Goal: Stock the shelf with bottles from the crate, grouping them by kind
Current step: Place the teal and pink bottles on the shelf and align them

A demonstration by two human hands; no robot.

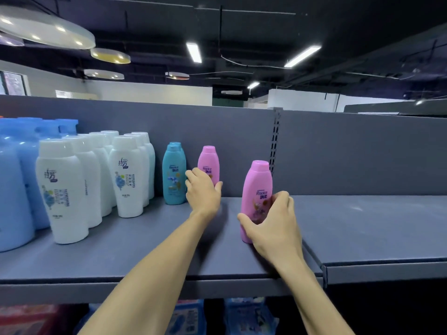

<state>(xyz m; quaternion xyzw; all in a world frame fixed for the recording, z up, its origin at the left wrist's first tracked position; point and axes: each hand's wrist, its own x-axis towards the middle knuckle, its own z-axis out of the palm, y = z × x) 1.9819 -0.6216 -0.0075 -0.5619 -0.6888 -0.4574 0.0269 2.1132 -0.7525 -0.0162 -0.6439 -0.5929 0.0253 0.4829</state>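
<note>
Below the grey shelf (pixel 150 252), packaged goods in red and blue wrapping sit on a lower level, cut off by the frame's bottom edge and too blurred to name. Nearest on the shelf, towards its right end and somewhat back from the front edge, the right hand (pixel 274 228) curls around the lower body of a pink Rejoice bottle (pixel 257 187) that stands upright; thumb on the bottle's left flank, fingertips bent over its front right, so much of the label and the base is hidden; whether the base rests fully on the shelf cannot be told. The two hands are well apart, each on its own bottle. Further back, the left hand (pixel 202 189) reaches to a second pink Rejoice bottle (pixel 208 163) standing near the back panel; the fingers lie fairly straight against its lower front and left side, thumb out to the right, covering its bottom half. Just left of it stand two teal Rejoice bottles (pixel 173 175), one behind the other, the rear one showing only its cap. Left again, rows of white bottles (pixel 128 177) run from front to back; at the shelf's left end, large blue bottles (pixel 14 189) are cut off by the frame. No crate is in view.
</note>
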